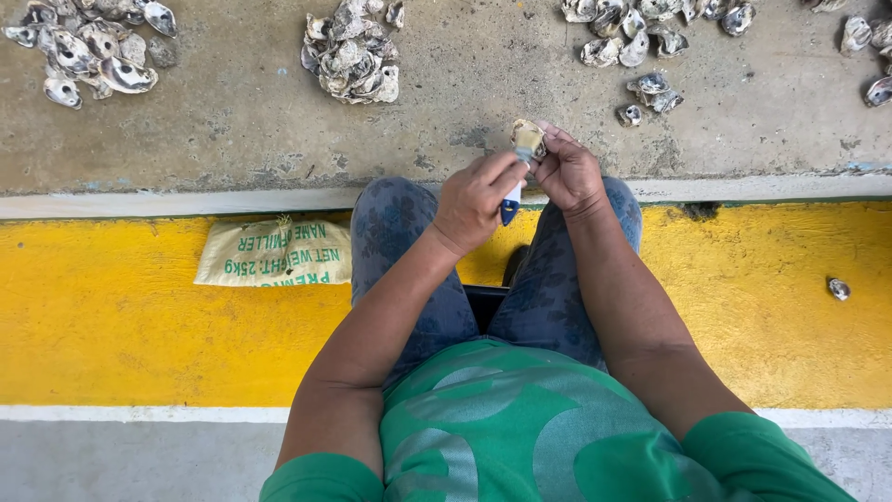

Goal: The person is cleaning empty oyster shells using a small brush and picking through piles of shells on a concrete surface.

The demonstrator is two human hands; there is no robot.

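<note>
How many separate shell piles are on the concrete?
4 clear piles: top left, top centre, top right, small cluster below it. More shells at the right edge, cut off.

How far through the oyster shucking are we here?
Done: opened, empty-looking shells lie scattered at the far left and far right of the concrete floor.
In hand: the right hand holds one oyster; the left hand works a blue-handled knife at it.
Left: a heaped pile of shells ahead looks mostly closed, though that is hard to confirm. One stray shell sits on the yellow strip.
</note>
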